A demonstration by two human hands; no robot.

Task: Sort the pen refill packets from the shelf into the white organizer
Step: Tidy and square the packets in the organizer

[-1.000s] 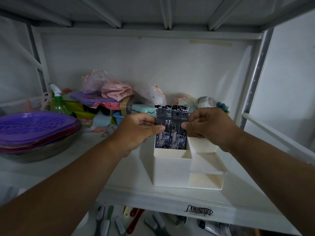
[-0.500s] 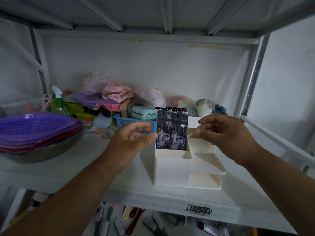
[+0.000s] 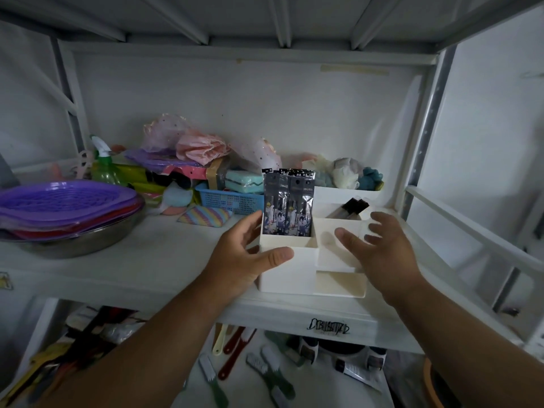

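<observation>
While upright, packets (image 3: 288, 206), organizer (image 3: 287, 272)

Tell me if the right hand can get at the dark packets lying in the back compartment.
Probably yes. The right hand hovers open just in front of the dark packets, which poke out of the organizer's open-topped back compartment, with nothing between them.

A household storeroom: white metal shelving (image 3: 164, 260) crowded with plastic trays (image 3: 67, 201), a spray bottle (image 3: 103, 166), brushes (image 3: 265, 369) below.
</observation>
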